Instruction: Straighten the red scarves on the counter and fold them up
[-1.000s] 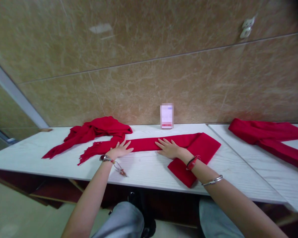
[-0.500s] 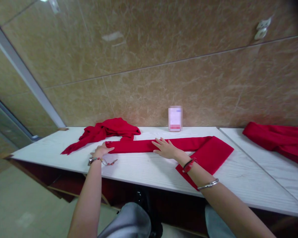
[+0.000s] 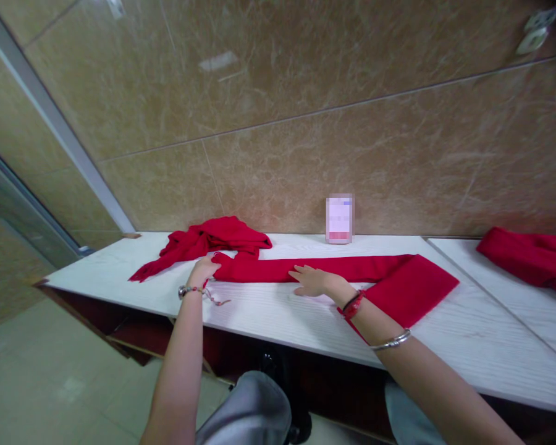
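Note:
A long red scarf [image 3: 259,271] lies stretched across the white table, folded into a narrow band. Toward the right it turns back diagonally into a wider flap [image 3: 414,290]. At the band's left end, my left hand [image 3: 204,271] is closed on the cloth, which bunches up a little there. My right hand [image 3: 312,281] rests with fingers apart on the lower edge of the band, near its middle. My right forearm covers part of the flap.
Behind the left end lies a crumpled red cloth [image 3: 217,238]. Another red cloth [image 3: 528,256] is at the far right, beyond a seam in the white table [image 3: 269,315]. A phone-like device [image 3: 339,219], blurred out, leans against the tiled wall [image 3: 278,167].
My left hand has closed on the band's left end, and the cloth there has bunched up. My right hand has slid slightly toward the lower edge. The view has shifted a little.

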Demonstrator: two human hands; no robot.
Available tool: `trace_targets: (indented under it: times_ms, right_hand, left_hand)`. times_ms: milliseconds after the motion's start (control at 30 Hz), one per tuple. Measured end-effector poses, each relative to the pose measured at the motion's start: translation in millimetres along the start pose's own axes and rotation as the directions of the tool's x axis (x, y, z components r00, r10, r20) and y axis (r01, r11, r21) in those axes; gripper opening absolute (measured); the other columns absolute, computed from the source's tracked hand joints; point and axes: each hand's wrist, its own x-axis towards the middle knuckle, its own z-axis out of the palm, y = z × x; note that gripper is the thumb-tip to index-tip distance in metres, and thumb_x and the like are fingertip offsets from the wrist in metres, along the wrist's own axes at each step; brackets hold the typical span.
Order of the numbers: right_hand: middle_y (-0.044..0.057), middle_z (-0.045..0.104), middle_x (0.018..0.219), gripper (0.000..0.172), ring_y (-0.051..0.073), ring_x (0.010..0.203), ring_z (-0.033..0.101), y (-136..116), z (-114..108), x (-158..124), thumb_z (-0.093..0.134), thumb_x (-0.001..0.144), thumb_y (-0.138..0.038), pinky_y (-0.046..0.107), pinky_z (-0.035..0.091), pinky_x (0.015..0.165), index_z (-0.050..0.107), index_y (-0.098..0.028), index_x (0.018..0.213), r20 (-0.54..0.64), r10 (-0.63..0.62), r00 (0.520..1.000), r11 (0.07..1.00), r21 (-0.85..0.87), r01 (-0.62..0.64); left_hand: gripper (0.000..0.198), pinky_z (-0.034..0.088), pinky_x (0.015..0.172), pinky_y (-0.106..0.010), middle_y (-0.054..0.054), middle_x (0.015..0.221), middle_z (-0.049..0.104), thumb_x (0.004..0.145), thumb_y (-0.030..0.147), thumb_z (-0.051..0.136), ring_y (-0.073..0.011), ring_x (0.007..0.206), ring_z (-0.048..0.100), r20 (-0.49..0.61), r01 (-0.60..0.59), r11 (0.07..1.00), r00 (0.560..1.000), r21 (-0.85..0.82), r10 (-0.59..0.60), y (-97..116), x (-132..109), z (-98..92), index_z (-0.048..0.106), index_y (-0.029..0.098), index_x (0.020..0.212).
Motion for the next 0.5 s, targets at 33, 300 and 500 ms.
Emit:
trace_targets:
  times_ms: [33,300,500]
  right_hand:
    - [0.013,0.016,0.148,0.068,0.030,0.133,0.018,1,0,-1,0.046,0.082,-0.037,0.046,0.029,0.102,0.021,-0.015,0.141,0.002,-0.002,1.000,1.000,-0.006,0.002]
    - [0.018,0.048,0.129,0.046,0.027,0.120,0.043,-10,-11,-10,0.048,0.083,-0.027,0.035,0.039,0.095,0.048,-0.010,0.126,-0.083,-0.072,0.994,0.996,-0.068,0.066]
    - [0.016,0.064,0.104,0.027,0.025,0.098,0.060,-50,-20,1,0.045,0.084,-0.018,0.033,0.047,0.077,0.062,-0.013,0.104,-0.262,-0.013,0.965,0.999,-0.050,0.000]
  left_hand:
    - [0.027,0.047,0.070,-0.024,-0.006,0.088,0.069,0.068,0.024,0.058,-0.0198,0.083,0.063,0.003,-0.003,1.000,1.000,-0.002,0.003,1,0,-1.4,0.061,0.016,0.094]
    - [0.060,0.037,0.086,-0.053,-0.022,0.123,0.046,0.063,0.021,0.065,-0.0396,0.113,0.045,-0.113,0.231,0.916,0.972,0.328,-0.205,13,-18,-9.8,0.044,0.018,0.119]
    - [0.031,0.041,0.088,-0.035,-0.007,0.096,0.059,0.059,0.013,0.057,-0.0241,0.098,0.055,0.276,-0.277,0.954,0.932,0.119,0.236,5,-24,-9.3,0.059,0.017,0.089]
